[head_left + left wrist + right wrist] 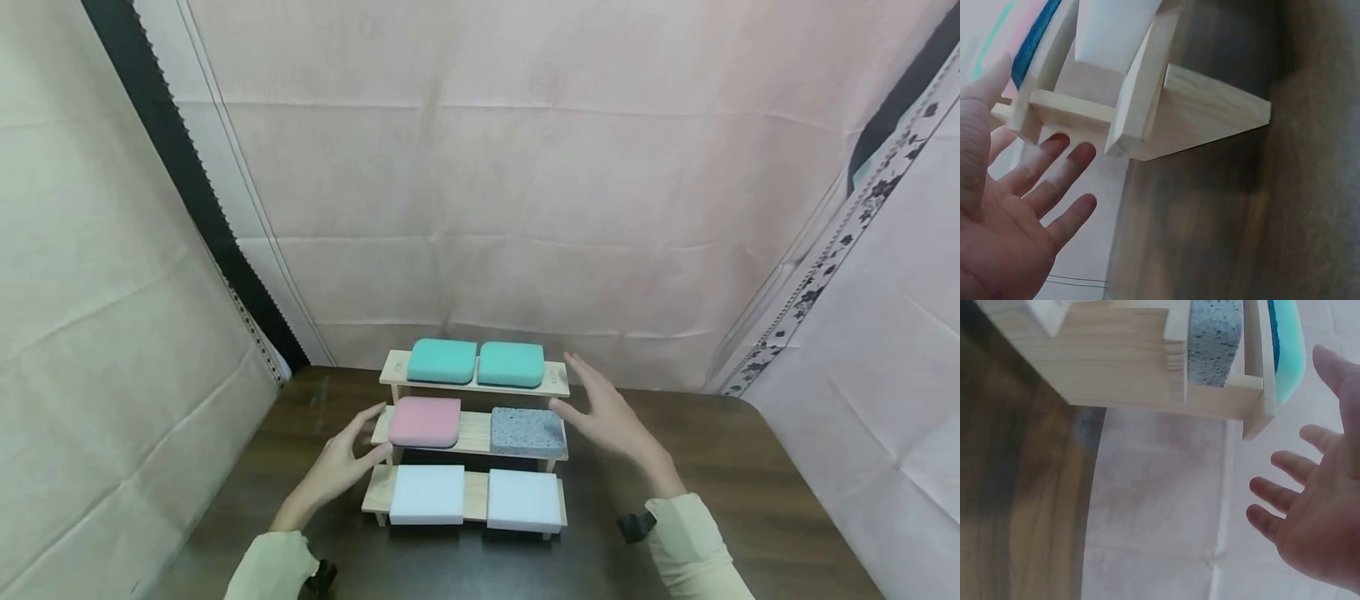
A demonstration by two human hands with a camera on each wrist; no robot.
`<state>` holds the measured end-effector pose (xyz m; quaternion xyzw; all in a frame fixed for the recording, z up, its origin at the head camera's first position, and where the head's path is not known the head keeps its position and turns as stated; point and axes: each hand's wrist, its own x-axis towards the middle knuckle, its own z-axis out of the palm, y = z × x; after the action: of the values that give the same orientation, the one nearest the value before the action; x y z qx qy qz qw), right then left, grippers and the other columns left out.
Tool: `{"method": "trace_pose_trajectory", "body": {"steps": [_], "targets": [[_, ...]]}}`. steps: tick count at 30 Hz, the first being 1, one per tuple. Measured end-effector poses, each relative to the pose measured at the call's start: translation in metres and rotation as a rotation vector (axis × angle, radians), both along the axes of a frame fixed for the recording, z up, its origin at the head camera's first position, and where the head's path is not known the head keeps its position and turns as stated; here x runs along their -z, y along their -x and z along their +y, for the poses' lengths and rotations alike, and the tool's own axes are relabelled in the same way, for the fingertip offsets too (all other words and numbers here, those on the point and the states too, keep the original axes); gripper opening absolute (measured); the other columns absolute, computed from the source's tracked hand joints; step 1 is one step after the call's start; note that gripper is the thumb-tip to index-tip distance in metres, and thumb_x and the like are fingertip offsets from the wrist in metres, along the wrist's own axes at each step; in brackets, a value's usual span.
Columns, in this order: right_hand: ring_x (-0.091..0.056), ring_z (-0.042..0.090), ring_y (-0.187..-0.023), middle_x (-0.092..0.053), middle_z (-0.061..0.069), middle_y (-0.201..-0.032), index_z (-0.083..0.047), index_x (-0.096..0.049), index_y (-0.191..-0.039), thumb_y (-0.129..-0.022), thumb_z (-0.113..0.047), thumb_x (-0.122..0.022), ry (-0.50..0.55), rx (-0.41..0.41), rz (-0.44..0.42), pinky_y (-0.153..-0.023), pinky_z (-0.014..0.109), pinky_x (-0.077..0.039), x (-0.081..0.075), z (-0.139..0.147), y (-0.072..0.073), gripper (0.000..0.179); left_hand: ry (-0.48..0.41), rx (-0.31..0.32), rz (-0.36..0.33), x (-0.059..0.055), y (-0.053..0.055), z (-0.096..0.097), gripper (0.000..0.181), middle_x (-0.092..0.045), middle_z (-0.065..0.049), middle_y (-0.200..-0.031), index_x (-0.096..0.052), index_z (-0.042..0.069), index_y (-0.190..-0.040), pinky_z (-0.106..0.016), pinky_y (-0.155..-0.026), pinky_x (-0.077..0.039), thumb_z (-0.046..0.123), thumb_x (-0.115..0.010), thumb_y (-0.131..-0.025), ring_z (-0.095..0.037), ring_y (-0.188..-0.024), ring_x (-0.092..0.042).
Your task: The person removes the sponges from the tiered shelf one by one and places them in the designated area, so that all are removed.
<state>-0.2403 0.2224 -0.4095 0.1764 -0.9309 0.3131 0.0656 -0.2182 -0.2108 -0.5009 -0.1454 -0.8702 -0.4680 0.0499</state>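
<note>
A three-tier wooden rack point(474, 433) stands on the table. On its top shelf lie two turquoise sponges point(442, 361) with dark undersides. The middle shelf carries a pink sponge point(425, 422) at the left and a speckled grey-blue sponge point(527, 431) at the right. Two white sponge blocks point(427, 495) sit on the lowest shelf. My left hand point(341, 462) is beside the rack's left end, fingers spread and palm facing it, holding nothing. At the right end my right hand point(606, 412) is likewise spread, its fingertips near the top and middle shelves.
The dark brown wooden table point(712, 492) extends to both sides of the rack. Pale cloth point(525, 208) hangs behind it, with more cloth panels at the left and right. A dark band point(195, 192) runs down the left corner.
</note>
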Motion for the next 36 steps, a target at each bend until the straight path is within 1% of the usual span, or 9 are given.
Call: {"method": "trace_pose_trajectory", "body": {"steps": [5,10,13,17,19,21,24,30,36], "targets": [[-0.022,0.033,-0.149,-0.02,0.005,-0.165,-0.022,-0.019,-0.161,-0.093,-0.058,-0.062,0.057,-0.066,-0.003,-0.111,0.064,-0.025,-0.003,-0.011,0.014,0.088,-0.05,0.033,-0.042,0.006,0.011,-0.003,0.075,-0.065,-0.011,-0.118,-0.035,0.017,-0.154,-0.046,-0.085,-0.05,0.031,-0.075,-0.092,-0.026,-0.104,-0.062],[-0.027,0.034,-0.147,-0.021,0.007,-0.165,-0.019,-0.016,-0.161,-0.091,-0.056,-0.067,0.063,-0.115,-0.046,-0.109,0.063,-0.029,0.002,-0.023,0.019,0.093,-0.07,0.078,-0.107,0.013,0.012,-0.006,0.083,-0.064,-0.01,-0.116,-0.034,0.013,-0.154,-0.035,-0.08,-0.051,0.027,-0.081,-0.087,-0.021,-0.097,-0.062],[-0.028,0.033,-0.147,-0.023,0.006,-0.164,-0.018,-0.018,-0.161,-0.089,-0.056,-0.069,0.069,-0.126,-0.042,-0.11,0.061,-0.031,0.002,-0.028,0.023,0.096,-0.069,0.089,-0.096,0.016,0.014,-0.007,0.083,-0.064,-0.01,-0.115,-0.036,0.011,-0.152,-0.032,-0.079,-0.051,0.023,-0.082,-0.085,-0.02,-0.095,-0.063],[-0.03,0.032,-0.146,-0.025,0.007,-0.163,-0.017,-0.02,-0.16,-0.087,-0.053,-0.073,0.091,-0.137,-0.014,-0.109,0.058,-0.034,-0.003,-0.034,0.03,0.097,-0.065,0.062,-0.065,0.013,0.017,-0.007,0.08,-0.065,-0.008,-0.112,-0.039,0.013,-0.15,-0.033,-0.078,-0.051,0.023,-0.083,-0.084,-0.019,-0.092,-0.063],[-0.031,0.032,-0.145,-0.026,0.008,-0.163,-0.015,-0.021,-0.16,-0.087,-0.052,-0.074,0.09,-0.142,-0.006,-0.109,0.056,-0.035,-0.005,-0.037,0.033,0.098,-0.049,0.031,-0.066,0.011,0.018,-0.007,0.08,-0.066,-0.006,-0.11,-0.041,0.017,-0.15,-0.035,-0.079,-0.051,0.026,-0.084,-0.083,-0.018,-0.092,-0.064],[-0.032,0.033,-0.145,-0.027,0.009,-0.162,-0.014,-0.021,-0.16,-0.087,-0.049,-0.076,0.092,-0.143,-0.001,-0.109,0.055,-0.035,-0.008,-0.039,0.036,0.097,-0.025,0.014,-0.064,0.009,0.018,-0.009,0.081,-0.068,-0.005,-0.109,-0.04,0.017,-0.15,-0.036,-0.079,-0.052,0.028,-0.084,-0.083,-0.017,-0.092,-0.064],[-0.034,0.034,-0.143,-0.03,0.011,-0.16,-0.012,-0.024,-0.159,-0.087,-0.047,-0.077,0.085,-0.12,-0.001,-0.109,0.055,-0.034,-0.006,-0.042,0.037,0.096,-0.01,-0.009,-0.077,0.01,0.016,-0.007,0.082,-0.069,-0.004,-0.109,-0.041,0.019,-0.15,-0.04,-0.079,-0.054,0.031,-0.085,-0.082,-0.017,-0.092,-0.066],[-0.041,0.034,-0.139,-0.041,0.013,-0.154,-0.01,-0.034,-0.155,-0.086,-0.045,-0.079,0.086,-0.058,0.003,-0.107,0.056,-0.037,-0.003,-0.046,0.035,0.09,0.005,-0.003,-0.079,0.008,0.012,-0.006,0.083,-0.07,-0.01,-0.114,-0.04,0.022,-0.151,-0.048,-0.081,-0.055,0.037,-0.084,-0.082,-0.022,-0.096,-0.069],[-0.05,0.031,-0.131,-0.047,0.01,-0.149,-0.01,-0.04,-0.152,-0.086,-0.039,-0.08,0.079,-0.033,0.031,-0.1,0.05,-0.046,-0.007,-0.045,0.036,0.083,0.027,0.019,-0.062,0.004,0.012,-0.008,0.081,-0.07,-0.012,-0.115,-0.037,0.024,-0.151,-0.047,-0.082,-0.056,0.039,-0.081,-0.085,-0.022,-0.097,-0.07]]}}
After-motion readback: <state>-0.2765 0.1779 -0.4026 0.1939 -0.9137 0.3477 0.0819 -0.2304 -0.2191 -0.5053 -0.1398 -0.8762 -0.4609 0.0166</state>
